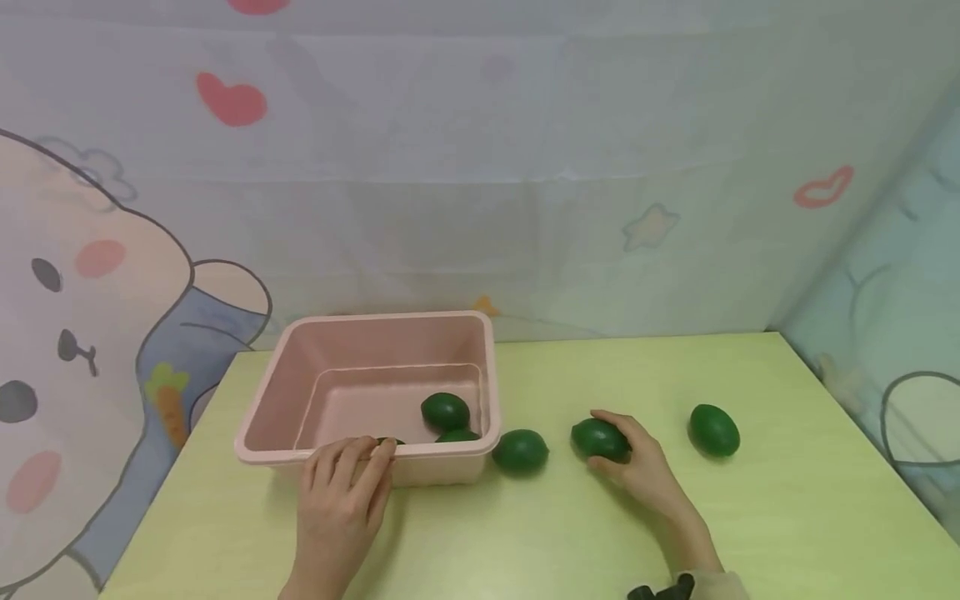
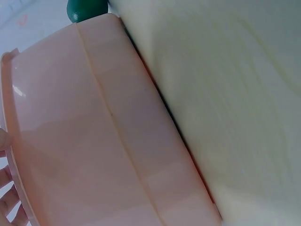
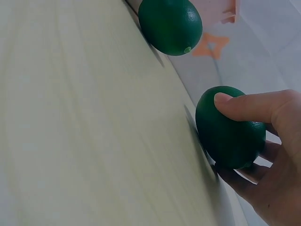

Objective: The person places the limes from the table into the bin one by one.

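Observation:
My left hand point(image 1: 341, 500) grips the front rim of a pink plastic bin point(image 1: 442, 471), its fingers hooked over the edge. In the left wrist view the fingertips show along the bin's rim point(image 2: 16, 174). Between thumb and fingers, my right hand point(image 1: 647, 473) holds a dark green lime point(image 3: 228, 129) low over the table. Another lime point(image 1: 521, 452) lies against the bin's right side. Inside the bin are a lime point(image 1: 446, 412) near the right wall and parts of others, mostly hidden by the front rim and my left hand.
One more lime point(image 1: 714, 431) lies to the right of my right hand on the pale yellow-green table point(image 1: 525, 550). A printed cloth point(image 1: 450, 167) with cartoon figures hangs directly behind the table's far edge.

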The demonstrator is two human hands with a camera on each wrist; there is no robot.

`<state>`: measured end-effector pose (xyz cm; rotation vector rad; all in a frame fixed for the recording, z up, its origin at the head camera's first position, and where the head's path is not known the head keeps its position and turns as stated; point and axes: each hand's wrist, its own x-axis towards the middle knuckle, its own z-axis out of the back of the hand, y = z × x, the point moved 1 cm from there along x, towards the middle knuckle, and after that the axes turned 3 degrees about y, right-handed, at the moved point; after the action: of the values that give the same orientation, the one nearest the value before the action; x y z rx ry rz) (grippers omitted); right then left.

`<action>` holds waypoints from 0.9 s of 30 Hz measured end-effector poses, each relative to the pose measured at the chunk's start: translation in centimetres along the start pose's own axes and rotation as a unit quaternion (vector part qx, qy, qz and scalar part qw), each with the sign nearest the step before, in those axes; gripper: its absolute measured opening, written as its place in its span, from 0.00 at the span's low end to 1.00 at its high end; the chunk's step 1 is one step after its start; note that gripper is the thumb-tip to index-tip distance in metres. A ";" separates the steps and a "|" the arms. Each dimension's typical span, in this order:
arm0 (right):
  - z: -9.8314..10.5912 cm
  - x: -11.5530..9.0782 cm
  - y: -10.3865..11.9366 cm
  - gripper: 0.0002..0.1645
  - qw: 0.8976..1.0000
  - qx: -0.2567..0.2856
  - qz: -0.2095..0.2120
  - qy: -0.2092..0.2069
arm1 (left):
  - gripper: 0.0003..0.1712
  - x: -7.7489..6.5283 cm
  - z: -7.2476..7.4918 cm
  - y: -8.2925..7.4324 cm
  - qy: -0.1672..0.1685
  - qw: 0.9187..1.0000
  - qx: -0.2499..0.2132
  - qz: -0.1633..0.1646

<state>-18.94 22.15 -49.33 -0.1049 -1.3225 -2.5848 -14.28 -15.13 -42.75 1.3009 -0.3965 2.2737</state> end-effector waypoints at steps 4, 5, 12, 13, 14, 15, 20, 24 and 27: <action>-0.3 0.2 -0.1 0.39 1.000 0.003 -0.008 -0.007 | 0.18 0.1 0.1 0.1 -0.002 1.000 0.002 -0.002; -0.3 0.2 -0.1 0.39 1.000 0.004 -0.010 -0.009 | 0.18 0.1 0.2 0.1 -0.002 1.000 0.002 -0.002; -0.2 0.1 0.1 0.39 0.999 0.005 -0.028 -0.015 | 0.18 0.1 0.1 0.0 0.000 1.000 0.002 -0.001; -0.2 0.0 0.1 0.39 0.999 0.003 -0.028 -0.015 | 0.19 0.1 0.1 0.0 0.000 1.000 0.002 -0.001; -0.1 0.0 0.2 0.39 0.999 0.001 -0.028 -0.016 | 0.19 0.1 0.0 -0.1 0.000 1.000 0.001 -0.001; 0.0 0.0 0.2 0.39 0.999 -0.001 -0.029 -0.016 | 0.19 0.1 0.0 -0.1 -0.002 1.000 0.001 -0.001; 0.0 0.1 0.3 0.40 0.999 0.000 -0.038 -0.016 | 0.18 0.1 0.0 -0.1 -0.003 1.000 0.000 -0.002; 0.1 0.2 0.5 0.40 0.999 -0.005 -0.040 -0.018 | 0.18 0.1 -0.1 -0.1 -0.001 1.000 -0.002 0.000; 0.2 0.1 0.6 0.40 0.999 -0.008 -0.043 -0.019 | 0.18 -0.1 0.0 -0.1 0.001 1.000 -0.003 0.002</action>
<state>-18.88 21.95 -48.76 -0.1012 -1.3476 -2.6788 -14.24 -15.07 -42.85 1.2956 -0.4061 2.2752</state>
